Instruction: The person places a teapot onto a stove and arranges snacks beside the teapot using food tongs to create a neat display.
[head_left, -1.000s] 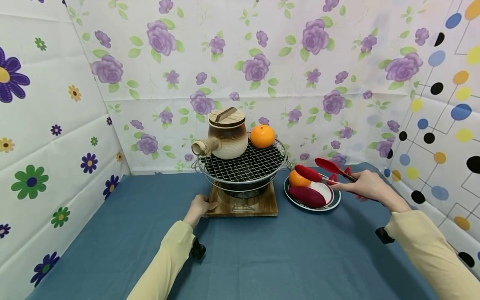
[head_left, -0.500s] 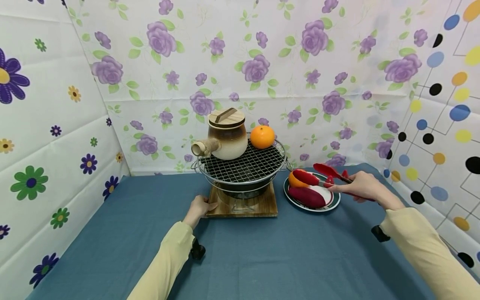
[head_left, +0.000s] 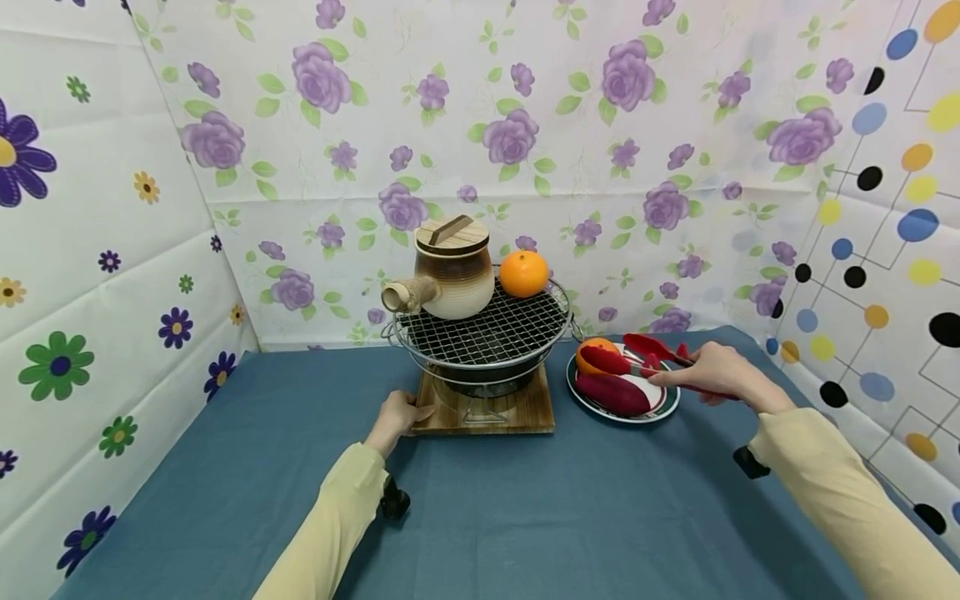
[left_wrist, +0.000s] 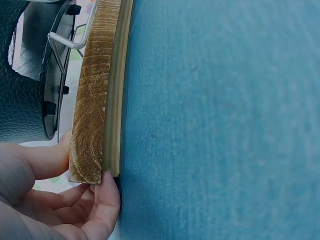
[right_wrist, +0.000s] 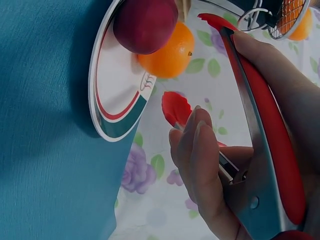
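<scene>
My left hand (head_left: pixel 396 419) grips the left front corner of a wooden board (head_left: pixel 525 414), thumb on top and fingers at its underside in the left wrist view. On that board stands a small round grill (head_left: pixel 487 333) with a wire mesh. Over the plate (head_left: pixel 666 407) at the right, my right hand (head_left: pixel 716 375) holds a pair of red-tipped tongs (head_left: pixel 611 360), their arms spread apart. One tip overlaps the orange (head_left: pixel 597 343) on the plate in the head view; I cannot tell whether it touches. A purple sweet potato (head_left: pixel 613 395) lies in front of that orange.
A clay pot (head_left: pixel 457 283) with a wooden lid and a side handle sits on the mesh. Beside it rests another orange (head_left: pixel 524 274). Blue cloth (head_left: pixel 480 517) covers the table, and patterned sheets (head_left: pixel 465 125) hang behind and at both sides.
My right hand has moved left and slightly down with the tongs, bringing their tips over the orange on the plate. The left hand stays at the board's corner.
</scene>
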